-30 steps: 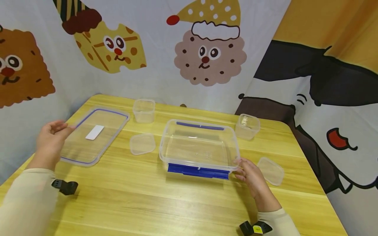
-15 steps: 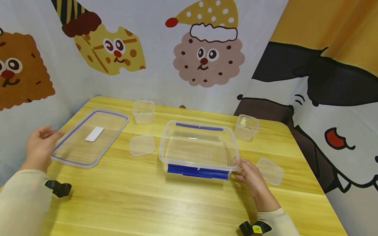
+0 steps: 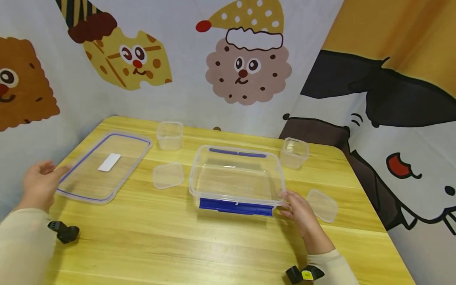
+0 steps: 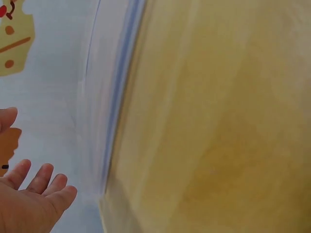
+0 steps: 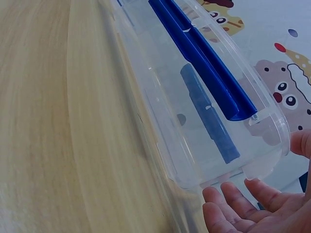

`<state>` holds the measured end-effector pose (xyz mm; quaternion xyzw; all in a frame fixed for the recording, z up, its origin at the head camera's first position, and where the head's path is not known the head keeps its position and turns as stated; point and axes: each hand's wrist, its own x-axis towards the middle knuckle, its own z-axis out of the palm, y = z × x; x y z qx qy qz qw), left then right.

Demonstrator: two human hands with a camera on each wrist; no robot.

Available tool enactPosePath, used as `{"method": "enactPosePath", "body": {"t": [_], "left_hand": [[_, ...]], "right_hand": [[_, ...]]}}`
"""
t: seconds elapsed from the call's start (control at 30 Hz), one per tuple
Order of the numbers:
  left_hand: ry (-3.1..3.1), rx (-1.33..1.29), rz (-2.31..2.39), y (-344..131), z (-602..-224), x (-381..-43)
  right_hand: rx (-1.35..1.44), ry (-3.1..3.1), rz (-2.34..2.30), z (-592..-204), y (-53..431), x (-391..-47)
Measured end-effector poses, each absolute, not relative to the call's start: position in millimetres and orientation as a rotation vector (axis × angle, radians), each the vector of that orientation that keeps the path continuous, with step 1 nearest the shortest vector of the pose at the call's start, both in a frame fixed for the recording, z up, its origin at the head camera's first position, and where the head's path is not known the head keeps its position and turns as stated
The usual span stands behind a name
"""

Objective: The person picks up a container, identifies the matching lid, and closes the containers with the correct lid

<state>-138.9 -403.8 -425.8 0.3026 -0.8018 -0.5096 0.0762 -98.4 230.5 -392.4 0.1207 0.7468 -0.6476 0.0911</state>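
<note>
My right hand (image 3: 298, 206) is at the front right corner of a clear rectangular food container (image 3: 236, 178) with blue side clips. In the right wrist view its thumb (image 5: 300, 143) meets the rim and the fingers (image 5: 233, 201) lie against the lower end wall, holding that corner. At the far left, my left hand (image 3: 40, 184) has nothing in it, its fingers loosely spread beside a large clear lid (image 3: 130, 174) with a blue seal and a white label (image 3: 109, 162). The left wrist view shows those fingertips (image 4: 68, 193) apart from the lid edge (image 4: 114, 121).
Behind stand two small clear tubs, a left tub (image 3: 170, 136) and a right tub (image 3: 294, 153). A small clear lid (image 3: 168, 175) lies left of the container, another small lid (image 3: 322, 205) lies to its right. A printed cloth (image 3: 142, 103) hangs along the back of the wooden table (image 3: 160, 245).
My left hand has drawn back leftward, and the large lid's left end has shifted left with it, then stayed flat on the table. The right hand and container have hardly moved.
</note>
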Motion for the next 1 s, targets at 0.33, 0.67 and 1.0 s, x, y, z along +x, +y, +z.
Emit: {"method": "enactPosePath", "body": {"t": [0.33, 0.67, 1.0], "left_hand": [[-2.423, 0.993, -1.404, -444.1, -472.7, -157.4], [-2.497, 0.980, -1.358, -417.1, -440.1, -141.0], [-2.515, 0.962, -1.311, -435.0, -458.4, -140.3]], "right_hand": [[0.354, 2.250, -1.897, -394.5, 228.0, -99.3], [0.278, 2.266, -1.943, -401.7, 231.8, -96.9], [0.315, 2.254, -1.914, -399.1, 230.7, -98.5]]}}
